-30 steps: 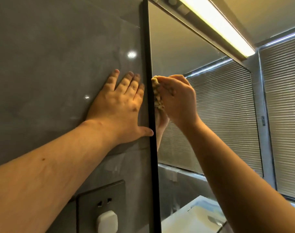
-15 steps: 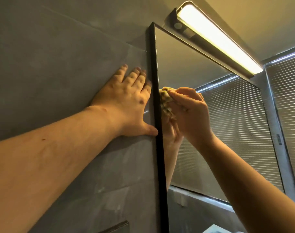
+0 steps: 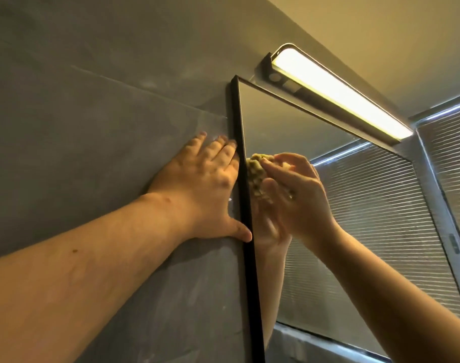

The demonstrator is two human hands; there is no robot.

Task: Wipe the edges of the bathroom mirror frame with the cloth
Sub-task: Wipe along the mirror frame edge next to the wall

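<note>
The mirror's thin black frame (image 3: pixel 246 247) runs down the middle of the view, its top left corner near the lamp. My left hand (image 3: pixel 200 189) lies flat on the grey wall just left of the frame, fingers straight, thumb tip touching the frame. My right hand (image 3: pixel 297 197) grips a bunched yellow-green cloth (image 3: pixel 255 174) and holds it against the frame's inner edge on the glass side, level with my left fingers. The cloth is partly hidden by my fingers, and the mirror reflects the hand below it.
A lit bar lamp (image 3: pixel 336 93) is mounted above the mirror's top edge. The grey tiled wall (image 3: pixel 92 127) fills the left side. Window blinds (image 3: pixel 451 163) hang at the right and are reflected in the mirror glass (image 3: pixel 367 231).
The view has tilted upward, bringing the mirror's top corner and lamp into sight. Both hands sit a little higher along the frame, the cloth still at its inner edge.
</note>
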